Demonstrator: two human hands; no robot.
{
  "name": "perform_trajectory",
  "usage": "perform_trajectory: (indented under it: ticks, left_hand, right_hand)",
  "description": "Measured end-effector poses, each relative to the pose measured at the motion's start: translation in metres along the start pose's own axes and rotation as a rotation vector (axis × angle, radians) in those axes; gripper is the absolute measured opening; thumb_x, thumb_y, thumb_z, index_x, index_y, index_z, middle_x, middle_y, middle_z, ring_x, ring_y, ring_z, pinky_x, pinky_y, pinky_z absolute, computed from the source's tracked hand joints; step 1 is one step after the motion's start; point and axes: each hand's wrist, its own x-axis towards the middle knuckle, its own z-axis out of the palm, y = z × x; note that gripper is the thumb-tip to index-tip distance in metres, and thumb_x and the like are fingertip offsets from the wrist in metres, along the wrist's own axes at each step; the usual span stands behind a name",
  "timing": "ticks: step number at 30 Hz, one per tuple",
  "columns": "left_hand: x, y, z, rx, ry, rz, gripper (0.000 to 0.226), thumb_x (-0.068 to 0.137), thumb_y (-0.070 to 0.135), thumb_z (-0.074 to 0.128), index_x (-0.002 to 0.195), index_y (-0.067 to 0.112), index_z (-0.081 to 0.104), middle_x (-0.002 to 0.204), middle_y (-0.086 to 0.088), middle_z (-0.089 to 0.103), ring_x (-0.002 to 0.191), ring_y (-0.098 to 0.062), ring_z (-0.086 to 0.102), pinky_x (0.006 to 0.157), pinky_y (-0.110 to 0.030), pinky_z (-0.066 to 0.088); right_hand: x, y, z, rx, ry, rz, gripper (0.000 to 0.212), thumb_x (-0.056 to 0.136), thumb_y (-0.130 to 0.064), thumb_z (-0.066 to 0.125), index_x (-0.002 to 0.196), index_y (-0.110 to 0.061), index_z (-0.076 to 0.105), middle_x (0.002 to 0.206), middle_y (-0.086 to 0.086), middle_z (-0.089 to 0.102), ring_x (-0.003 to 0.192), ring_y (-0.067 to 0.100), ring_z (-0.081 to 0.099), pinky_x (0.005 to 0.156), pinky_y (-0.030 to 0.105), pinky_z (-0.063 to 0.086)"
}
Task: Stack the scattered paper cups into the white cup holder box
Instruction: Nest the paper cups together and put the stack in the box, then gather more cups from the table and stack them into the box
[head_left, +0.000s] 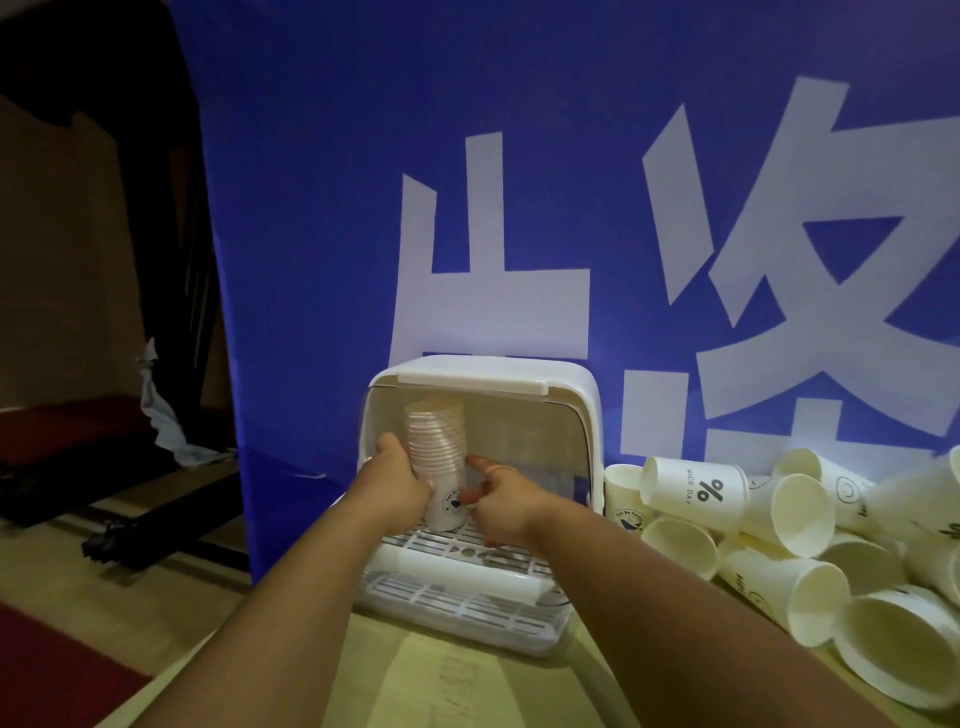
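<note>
Cup stack (435, 441) stands upright inside the white cup holder box (519, 375); left grip (402, 486) wraps round it, right grip (501, 506) pinches its lower end. Loose cups (779, 519) heap on the worktop (415, 675) just beside.

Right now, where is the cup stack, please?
Head view, centre: the cup stack stands at left inside the white box, between the left hand and right hand.
</note>
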Motion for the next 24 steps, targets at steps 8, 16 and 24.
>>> perform_trajectory:
  ticks: [8,16,24]
  left_hand:
    - [0.004,-0.003,0.003,0.038,-0.049,0.049,0.018,0.099,0.01,0.058,0.1,0.024,0.069,0.112,-0.002,0.067,0.101,-0.021,0.064,0.091,-0.039,0.057]
    - [0.004,-0.003,0.008,0.132,0.018,0.086,0.023,0.096,0.011,0.06,0.106,0.029,0.068,0.119,-0.002,0.067,0.103,-0.023,0.064,0.093,-0.041,0.057]
    - [-0.03,0.014,0.001,0.265,0.494,0.202,0.017,0.092,0.02,0.057,0.075,0.023,0.056,0.074,0.006,0.058,0.066,-0.013,0.054,0.057,-0.03,0.042]
  right_hand:
    - [0.009,0.007,0.002,-0.164,-0.038,0.038,0.061,0.098,0.005,0.042,0.153,-0.015,0.03,0.149,0.014,0.048,0.136,0.029,0.047,0.113,0.034,0.039]
    - [0.007,0.006,0.006,-0.303,-0.078,0.039,0.067,0.097,0.004,0.044,0.158,-0.017,0.028,0.157,0.008,0.041,0.143,0.027,0.041,0.117,0.033,0.032]
    - [-0.027,-0.019,-0.011,-0.477,0.346,-0.152,0.018,0.09,-0.019,0.057,0.097,-0.026,0.071,0.096,-0.003,0.068,0.087,0.02,0.065,0.08,0.043,0.06]
